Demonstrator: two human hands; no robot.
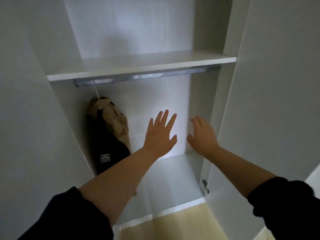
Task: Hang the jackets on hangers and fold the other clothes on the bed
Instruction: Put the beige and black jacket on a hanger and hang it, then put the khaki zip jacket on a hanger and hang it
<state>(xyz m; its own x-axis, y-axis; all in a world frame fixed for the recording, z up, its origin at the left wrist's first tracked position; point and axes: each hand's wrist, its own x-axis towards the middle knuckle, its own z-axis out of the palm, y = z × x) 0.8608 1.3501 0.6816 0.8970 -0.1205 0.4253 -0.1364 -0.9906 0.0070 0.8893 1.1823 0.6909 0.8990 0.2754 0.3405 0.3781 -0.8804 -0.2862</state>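
— Nearest the lens?
— Saw a dark left sleeve (69,217) and a dark right sleeve (285,201), with bare forearms beyond them, over a strip of pale wood floor (181,224).
— And farther in?
— Found the left hand (160,134) inside the open wardrobe (173,179), fingers straight and spread wide, gripping nothing. Found the right hand (201,135) just beside it, nearer the right inner wall, fingers loosely spread, likewise empty, slightly blurred.
— Touching the back panel?
— Could not tell.
— Located the jacket (107,135)?
— Spotted it deeper on the left: dark, with a beige upper part and a small white square patch. Hung by a thin hanger hook (97,91) from the left end of the metal rail (147,76), close against the left wall, apart from both hands.
— Farthest?
— Noted a white shelf (138,66) directly above the rail.
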